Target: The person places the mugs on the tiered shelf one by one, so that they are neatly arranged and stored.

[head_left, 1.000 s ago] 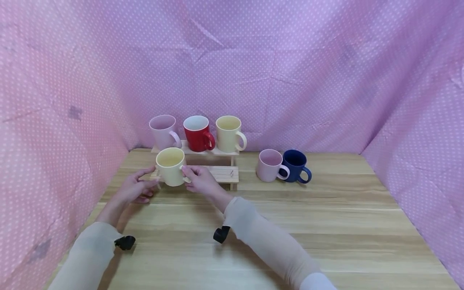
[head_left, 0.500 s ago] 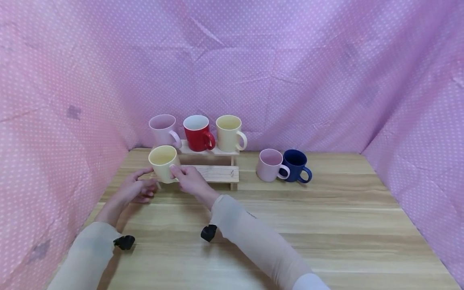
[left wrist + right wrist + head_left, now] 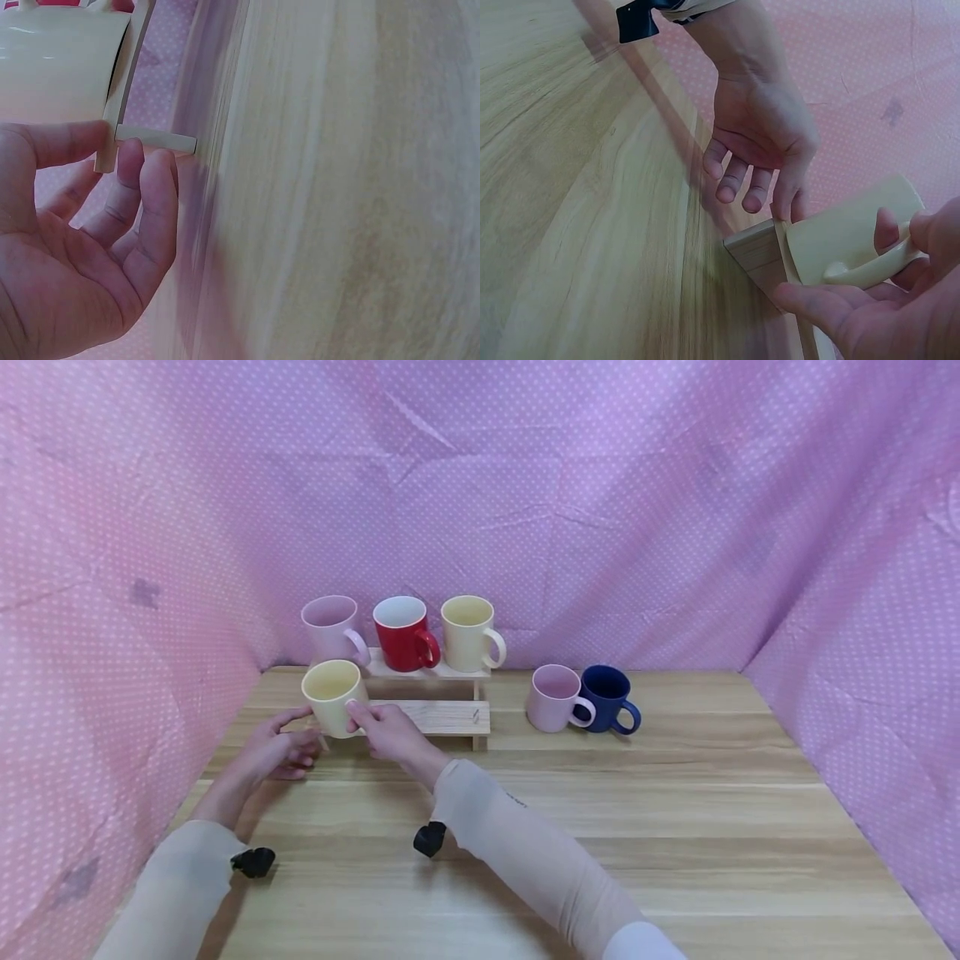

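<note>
Mug (image 3: 327, 708) at left end of lower shelf (image 3: 442, 717), handle (image 3: 871, 270) pinched by right hand (image 3: 396, 735), left hand (image 3: 270, 752) loosely spread at corner

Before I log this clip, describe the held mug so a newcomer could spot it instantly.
Find the two-tier wooden rack on the table. At the left end of its lower shelf is the pale yellow mug. Unlike the other yellow mug on the upper shelf, it is held by the right hand.

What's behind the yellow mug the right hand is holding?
Behind that yellow mug is a pink mug on the upper shelf. You can see its rim, handle and upper side, but most of its bottom edge is covered.
</note>
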The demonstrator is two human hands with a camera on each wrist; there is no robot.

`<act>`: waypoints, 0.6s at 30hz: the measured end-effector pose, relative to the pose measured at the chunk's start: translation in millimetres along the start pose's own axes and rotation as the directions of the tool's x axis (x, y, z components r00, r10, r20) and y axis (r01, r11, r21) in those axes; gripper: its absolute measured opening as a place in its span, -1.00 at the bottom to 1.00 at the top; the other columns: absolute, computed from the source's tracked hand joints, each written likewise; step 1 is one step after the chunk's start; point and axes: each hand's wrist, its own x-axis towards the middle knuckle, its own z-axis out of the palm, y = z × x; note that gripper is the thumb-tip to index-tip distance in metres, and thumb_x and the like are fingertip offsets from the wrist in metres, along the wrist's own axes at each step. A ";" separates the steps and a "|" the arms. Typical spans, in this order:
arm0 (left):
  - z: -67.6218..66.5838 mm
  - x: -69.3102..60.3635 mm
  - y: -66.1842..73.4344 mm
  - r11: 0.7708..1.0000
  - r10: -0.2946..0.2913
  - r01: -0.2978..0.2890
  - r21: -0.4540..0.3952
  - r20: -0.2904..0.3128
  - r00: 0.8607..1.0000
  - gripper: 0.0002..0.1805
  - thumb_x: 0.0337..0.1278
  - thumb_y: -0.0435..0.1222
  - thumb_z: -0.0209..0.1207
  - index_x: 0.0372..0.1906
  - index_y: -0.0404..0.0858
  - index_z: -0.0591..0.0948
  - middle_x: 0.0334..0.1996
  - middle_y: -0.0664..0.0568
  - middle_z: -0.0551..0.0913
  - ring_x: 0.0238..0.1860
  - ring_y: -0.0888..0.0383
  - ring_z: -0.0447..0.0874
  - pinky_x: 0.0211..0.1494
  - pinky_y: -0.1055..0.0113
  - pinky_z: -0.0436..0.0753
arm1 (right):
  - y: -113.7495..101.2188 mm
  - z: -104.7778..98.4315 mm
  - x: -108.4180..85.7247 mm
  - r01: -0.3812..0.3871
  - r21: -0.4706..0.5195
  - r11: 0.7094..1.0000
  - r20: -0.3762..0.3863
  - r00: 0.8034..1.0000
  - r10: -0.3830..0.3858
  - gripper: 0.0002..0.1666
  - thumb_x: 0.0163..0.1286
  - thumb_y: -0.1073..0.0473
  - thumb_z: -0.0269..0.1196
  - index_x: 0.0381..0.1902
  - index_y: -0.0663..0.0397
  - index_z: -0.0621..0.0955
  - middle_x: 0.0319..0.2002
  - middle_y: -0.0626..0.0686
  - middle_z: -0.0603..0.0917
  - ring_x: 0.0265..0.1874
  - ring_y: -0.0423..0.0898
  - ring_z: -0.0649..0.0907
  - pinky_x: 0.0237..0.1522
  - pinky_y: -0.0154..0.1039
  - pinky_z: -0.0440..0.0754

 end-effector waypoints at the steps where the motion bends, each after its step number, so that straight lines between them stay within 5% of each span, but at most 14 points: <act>1: 0.0 -0.1 0.3 1.000 0.002 -0.002 0.004 -0.001 1.000 -0.10 0.40 -0.05 0.24 0.64 -0.09 0.02 -0.31 0.07 0.71 -0.37 0.14 0.70 -0.28 0.18 0.77 | -0.1 0.1 0.2 0.004 -0.001 1.000 0.000 1.000 -0.004 -0.51 0.56 -0.23 0.11 -0.33 0.01 0.69 -0.64 -0.04 0.32 -0.60 -0.14 0.33 -0.19 -0.02 0.63; 11: 0.6 -0.5 1.7 1.000 0.000 0.000 0.010 0.002 1.000 -0.10 0.40 -0.05 0.23 0.64 -0.08 0.02 -0.31 0.06 0.69 -0.35 0.13 0.71 -0.27 0.17 0.77 | -0.7 -2.6 0.4 -0.035 -0.011 0.999 0.005 0.999 0.035 -0.51 0.53 -0.28 0.11 -0.28 -0.05 0.69 -0.50 0.02 0.40 -0.49 -0.09 0.41 0.01 0.03 0.69; 18: -1.1 0.5 0.1 1.000 -0.006 0.005 0.017 0.010 1.000 -0.10 0.43 -0.04 0.21 0.65 -0.08 -0.01 -0.27 0.03 0.67 -0.32 0.11 0.70 -0.27 0.18 0.77 | -0.9 -5.5 0.5 -0.084 0.006 0.996 0.015 0.996 0.084 -0.43 0.47 -0.35 0.15 0.01 -0.02 0.68 -0.02 0.06 0.63 -0.01 0.07 0.61 0.12 0.07 0.66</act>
